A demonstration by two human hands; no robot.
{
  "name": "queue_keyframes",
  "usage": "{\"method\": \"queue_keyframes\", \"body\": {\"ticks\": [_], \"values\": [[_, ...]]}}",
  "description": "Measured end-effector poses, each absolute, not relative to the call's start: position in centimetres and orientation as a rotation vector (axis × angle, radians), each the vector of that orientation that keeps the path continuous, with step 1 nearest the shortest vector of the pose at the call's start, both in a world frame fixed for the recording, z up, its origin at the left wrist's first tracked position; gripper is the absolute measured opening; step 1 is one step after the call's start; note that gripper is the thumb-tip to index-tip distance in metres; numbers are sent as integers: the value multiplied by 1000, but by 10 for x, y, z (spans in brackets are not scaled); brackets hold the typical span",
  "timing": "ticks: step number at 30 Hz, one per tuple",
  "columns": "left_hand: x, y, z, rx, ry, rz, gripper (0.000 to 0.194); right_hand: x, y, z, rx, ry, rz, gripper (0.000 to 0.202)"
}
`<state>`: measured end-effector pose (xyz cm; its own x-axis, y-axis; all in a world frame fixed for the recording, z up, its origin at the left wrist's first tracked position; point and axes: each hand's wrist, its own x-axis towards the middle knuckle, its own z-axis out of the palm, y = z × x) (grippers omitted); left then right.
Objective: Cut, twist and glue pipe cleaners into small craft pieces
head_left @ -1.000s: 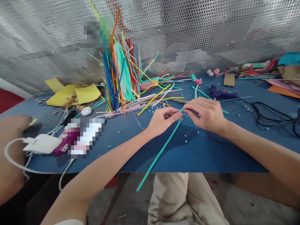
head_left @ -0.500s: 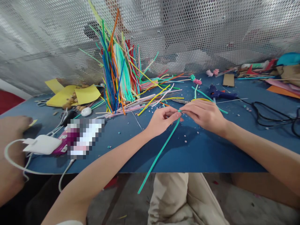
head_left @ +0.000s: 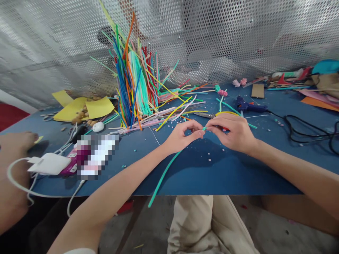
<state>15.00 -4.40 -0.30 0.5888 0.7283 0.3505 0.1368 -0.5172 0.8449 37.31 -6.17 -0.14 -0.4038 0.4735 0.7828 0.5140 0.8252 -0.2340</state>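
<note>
Fingertips (head_left: 201,133) nearly meet on my head feed, above the middle of the desk (head_left: 212,180), with a green pipe cleaner (head_left: 164,173) caught between them. I see the left hand (head_left: 181,137) pinching it between thumb and forefinger, the right hand (head_left: 233,132) nipping a short bit from the other side. The long tail runs out from behind the left hand and past the desk's front edge, its tip hanging free; the stretch behind the hand I can't trace.

So what worries me? That pinch is tiny, and to my eye a firm tug from the right could slide the fluffy stem clean out of the left grip. The loose tail might also snag on the front edge if it's pulled sharply. And look just beyond the right hand: scissors (head_left: 203,114), blade towards the left edge, near enough that pushing the knuckles backward could meet metal! Further towards the right edge lies a glue gun (head_left: 251,106), its cord (head_left: 293,132) looped beside it; I can't tell whether it's hot, but a wide swing that way could drag it. Towards the back edge, loose stems (head_left: 173,113) sprawl around an upright bundle (head_left: 139,88), easily knocked.
</note>
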Motion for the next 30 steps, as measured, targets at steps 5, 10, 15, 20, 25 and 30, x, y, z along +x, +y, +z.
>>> {"method": "queue_keyframes", "body": {"ticks": [5, 10, 15, 20, 25, 30], "values": [[140, -39, 9, 2250, 646, 719, 25, 376, -65, 4, -634, -2153, -17, 8], [133, -36, 16, 2730, 648, 558, 19, 380, -61, 1, -610, -2328, -74, 10], [134, -36, 11, 2668, 813, 481, 22, 382, -55, -7, -617, -2431, -31, 19], [135, -34, 12, 2339, 886, 444, 29, 383, -51, -10, -550, -2437, 13, 17], [134, -30, 15, 2169, 940, 390, 37, 381, -49, -12, -544, -2446, -43, 18], [139, -35, 10, 2209, 1038, 544, 40, 378, -49, -14, -612, -2453, -188, 23]]}}
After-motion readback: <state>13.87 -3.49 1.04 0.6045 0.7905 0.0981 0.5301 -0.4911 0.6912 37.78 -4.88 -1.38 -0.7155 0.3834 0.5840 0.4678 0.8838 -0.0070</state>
